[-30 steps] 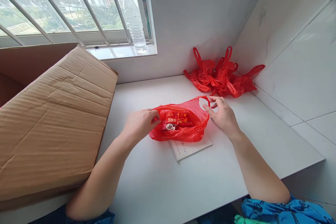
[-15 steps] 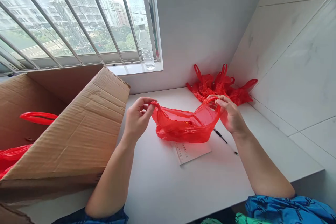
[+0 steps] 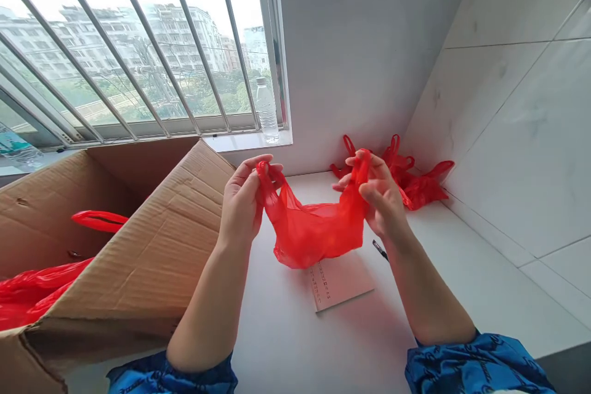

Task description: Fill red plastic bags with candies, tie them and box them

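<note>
The red plastic bag [image 3: 318, 231] hangs between your hands, hiding the far edge of the notebook [image 3: 345, 286]. Your left hand [image 3: 242, 200] pinches one handle; your right hand [image 3: 381, 197] grasps the other. The pen [image 3: 380, 250] lies on the white table [image 3: 286, 345] beside your right wrist. The cardboard box [image 3: 143, 246] stands at left; the bundled red bags [image 3: 422, 188] rest by the wall.

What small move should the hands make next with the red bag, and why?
Probably bring the left hand and right hand closer so the handles meet. Each hand has hold of one side of the red bag, the two handles stand apart, and no knot shows between them, so narrowing that gap seems sensible.
</note>
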Demonstrator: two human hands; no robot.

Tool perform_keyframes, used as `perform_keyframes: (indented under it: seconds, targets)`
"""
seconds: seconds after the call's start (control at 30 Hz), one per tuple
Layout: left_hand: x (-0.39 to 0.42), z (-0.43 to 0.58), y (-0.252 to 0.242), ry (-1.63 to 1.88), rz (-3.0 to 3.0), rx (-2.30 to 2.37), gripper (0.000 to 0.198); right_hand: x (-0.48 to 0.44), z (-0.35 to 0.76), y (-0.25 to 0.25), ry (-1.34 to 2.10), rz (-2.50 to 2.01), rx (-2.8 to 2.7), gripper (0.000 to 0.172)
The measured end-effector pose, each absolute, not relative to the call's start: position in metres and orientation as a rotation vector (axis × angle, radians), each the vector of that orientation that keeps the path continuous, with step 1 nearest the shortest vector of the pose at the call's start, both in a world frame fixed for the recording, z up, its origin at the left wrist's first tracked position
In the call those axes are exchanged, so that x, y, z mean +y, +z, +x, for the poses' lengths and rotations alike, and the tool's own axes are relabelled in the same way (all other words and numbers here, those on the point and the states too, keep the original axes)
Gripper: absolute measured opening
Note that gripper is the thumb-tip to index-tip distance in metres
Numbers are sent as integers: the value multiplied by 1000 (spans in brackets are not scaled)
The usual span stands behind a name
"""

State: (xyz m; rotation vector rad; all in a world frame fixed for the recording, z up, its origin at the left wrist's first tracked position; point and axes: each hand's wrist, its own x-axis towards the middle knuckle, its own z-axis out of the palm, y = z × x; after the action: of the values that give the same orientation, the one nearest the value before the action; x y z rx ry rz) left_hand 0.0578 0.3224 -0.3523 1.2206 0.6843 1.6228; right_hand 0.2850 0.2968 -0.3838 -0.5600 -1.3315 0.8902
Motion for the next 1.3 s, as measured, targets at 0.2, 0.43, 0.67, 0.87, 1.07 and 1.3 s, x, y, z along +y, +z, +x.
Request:
perform_keyframes:
  seconds: [0.2, 0.43, 0.67, 0.87, 1.07, 1.3]
  targets:
    - [304, 88, -349, 1326, 1827, 785, 14, 291, 243, -403, 678, -958, -1709, 70]
    - [314, 89, -393, 1218, 1922, 735, 56, 311, 249, -405, 903, -808, -1422, 33]
    - [330, 83, -420, 1036, 1458, 733, 31, 315, 275, -395, 980, -748, -1372, 44]
    - [334, 77, -415, 1233, 770, 570, 16, 329, 295, -405, 1049, -613, -1254, 39]
    - [346, 80, -432, 1386, 505, 536, 11, 341, 302, -428, 1269, -810, -1334, 57]
    - [341, 82, -426, 1419, 399, 509, 7, 329, 271, -430, 1371, -745, -1349, 28]
